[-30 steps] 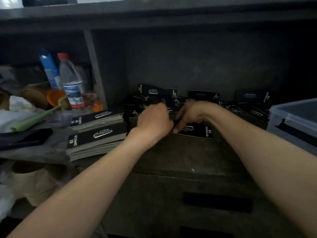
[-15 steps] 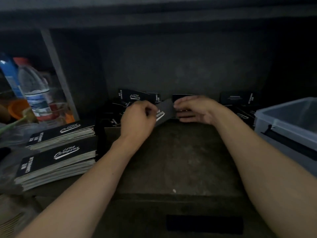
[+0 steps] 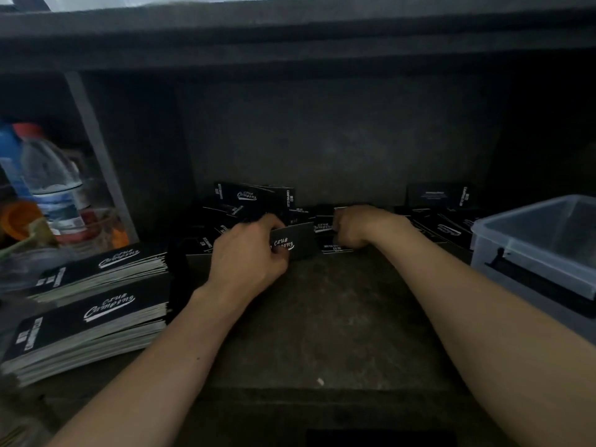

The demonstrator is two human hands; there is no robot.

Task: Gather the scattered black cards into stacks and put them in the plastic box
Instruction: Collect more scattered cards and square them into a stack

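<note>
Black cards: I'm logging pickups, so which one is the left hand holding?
The tilted card with the white logo, pinched by the left hand; the scattered cards lie loose behind it, the stacks sit at left.

Cards on the shelf, box to the right
Two card stacks lie left; scattered cards behind; plastic box right; bottle far left.

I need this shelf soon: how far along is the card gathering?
Two stacks sit finished at the left. The left hand grips a small bunch of cards; the right hand works among the scattered cards. Many lie along the back wall, and the plastic box shows no cards inside yet.
</note>
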